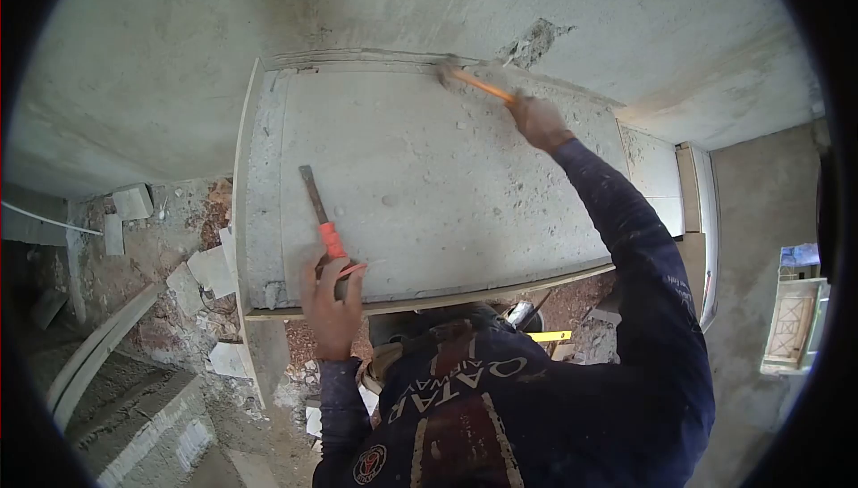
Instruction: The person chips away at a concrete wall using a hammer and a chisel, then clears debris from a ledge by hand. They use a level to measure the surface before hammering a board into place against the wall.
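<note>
My left hand [332, 302] is closed around the red grip of a chisel [315, 197]. The flat metal blade points up and away over the dusty slab [375, 157], near its left side. Farther off, my right hand [539, 122] grasps the yellow-orange handle of a hammer [483, 86]. Its head is smeared by motion and lies at the slab's back edge, close to the wall. Grit and small crumbs are scattered over the slab, most thickly on the right.
A plastered wall [402, 5] rises behind the slab, with a rough chipped hole [539, 41]. Broken tile pieces [210, 271] and rubble lie on the floor at left, beside curved pipes [103, 345]. A yellow level-like strip [550, 336] shows below the slab's front edge.
</note>
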### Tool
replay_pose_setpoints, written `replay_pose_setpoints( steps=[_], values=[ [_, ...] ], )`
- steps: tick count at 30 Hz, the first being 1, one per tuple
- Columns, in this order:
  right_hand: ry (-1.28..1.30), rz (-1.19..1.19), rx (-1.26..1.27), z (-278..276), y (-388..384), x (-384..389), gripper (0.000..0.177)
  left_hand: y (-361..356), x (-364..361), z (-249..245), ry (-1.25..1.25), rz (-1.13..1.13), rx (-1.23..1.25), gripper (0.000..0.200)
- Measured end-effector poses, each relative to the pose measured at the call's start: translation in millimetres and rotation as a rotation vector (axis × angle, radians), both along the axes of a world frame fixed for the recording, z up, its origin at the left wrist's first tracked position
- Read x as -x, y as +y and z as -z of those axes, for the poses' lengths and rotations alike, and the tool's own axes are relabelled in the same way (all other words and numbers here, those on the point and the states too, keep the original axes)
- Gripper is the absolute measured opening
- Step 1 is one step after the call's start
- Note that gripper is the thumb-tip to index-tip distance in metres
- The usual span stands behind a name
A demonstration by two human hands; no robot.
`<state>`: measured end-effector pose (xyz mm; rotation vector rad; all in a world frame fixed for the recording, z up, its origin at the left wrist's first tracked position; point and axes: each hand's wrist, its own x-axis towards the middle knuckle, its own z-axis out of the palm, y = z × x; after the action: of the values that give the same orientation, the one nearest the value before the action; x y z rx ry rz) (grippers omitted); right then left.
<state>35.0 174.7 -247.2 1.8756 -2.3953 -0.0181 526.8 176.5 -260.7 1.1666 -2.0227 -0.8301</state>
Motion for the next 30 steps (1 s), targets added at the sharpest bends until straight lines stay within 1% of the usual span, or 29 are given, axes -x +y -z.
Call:
replay_pose_setpoints(
  steps=[2,3,5,7,9,10,12,13,14,15,16,17,19,20,21,23,25,26,28,29,30],
  values=[
    [0.177,-0.042,-0.043,-8.1,24.8,-8.4,0.029,-4.3,4.0,5.3,0.004,-0.026,0.031,0.023],
    [0.184,-0.038,-0.048,-15.5,26.2,-27.2,0.029,-1.7,4.9,8.8,0.021,-0.034,0.032,0.023],
    [-0.099,0.004,-0.004,-27.4,22.2,-76.2,0.029,2.1,3.4,9.2,0.033,-0.026,0.021,0.023],
    [-0.104,-0.110,0.016,-47.4,1.3,-140.8,0.029,-1.0,4.1,7.3,0.049,0.003,-0.012,0.023],
    [-0.196,-0.340,0.079,-47.7,-17.0,-181.3,0.026,-1.4,1.5,13.3,0.029,0.027,0.024,0.024],
    [-0.192,-0.336,0.083,-45.8,-23.2,-178.2,0.026,-2.4,2.0,16.3,0.010,0.035,0.057,0.024],
    [-0.118,-0.814,0.185,-38.0,-38.0,-164.1,0.024,-5.2,4.9,13.9,-0.012,0.034,0.063,0.024],
    [-0.148,-0.506,-0.011,-35.1,-30.8,-140.1,0.020,-2.6,2.1,12.0,-0.039,0.032,0.060,0.024],
    [-0.175,-0.200,-0.206,-30.9,-14.6,-100.5,0.018,-0.2,-1.3,11.4,-0.048,0.039,0.052,0.024],
    [0.017,0.048,-0.164,-6.7,2.6,-51.7,0.020,-1.9,-1.3,11.7,-0.034,0.041,0.063,0.023],
    [0.067,0.174,-0.109,3.0,12.2,-25.8,0.026,-2.7,2.8,12.6,-0.007,0.020,0.076,0.023],
    [0.075,0.153,-0.099,-3.4,7.7,-35.3,0.026,-5.9,3.0,14.1,-0.001,-0.001,0.085,0.023],
    [0.020,0.163,-0.127,-30.1,30.8,-69.2,0.031,-1.7,6.2,16.7,-0.002,0.007,0.098,0.024],
    [-0.085,0.113,-0.139,-41.4,25.0,-89.2,0.032,0.7,7.3,15.7,0.006,0.004,0.082,0.024],
    [-0.191,0.066,-0.144,-49.5,7.9,-118.9,0.033,-0.6,8.1,13.4,-0.011,-0.008,0.106,0.023],
    [-0.267,0.024,-0.228,-74.0,-28.6,-185.2,0.034,-2.5,8.3,12.3,-0.015,-0.017,0.121,0.023],
    [-0.198,-0.497,0.038,-70.1,-51.5,-216.2,0.033,-3.4,7.0,16.0,0.002,-0.025,0.179,0.024],
    [-0.195,-0.513,0.015,-71.2,-58.0,-215.0,0.033,-1.9,6.4,16.2,0.008,-0.043,0.159,0.024],
    [-0.154,-0.857,-0.074,-72.4,-79.7,-206.4,0.034,-1.0,4.0,16.1,-0.021,-0.028,0.128,0.024],
    [-0.113,-0.632,-0.247,-70.3,-78.0,-176.4,0.034,0.2,5.6,16.9,-0.009,-0.044,0.112,0.024],
    [-0.064,-0.400,-0.411,-68.5,-65.8,-130.4,0.034,1.8,7.3,17.1,0.001,-0.071,0.120,0.024]
  ],
)
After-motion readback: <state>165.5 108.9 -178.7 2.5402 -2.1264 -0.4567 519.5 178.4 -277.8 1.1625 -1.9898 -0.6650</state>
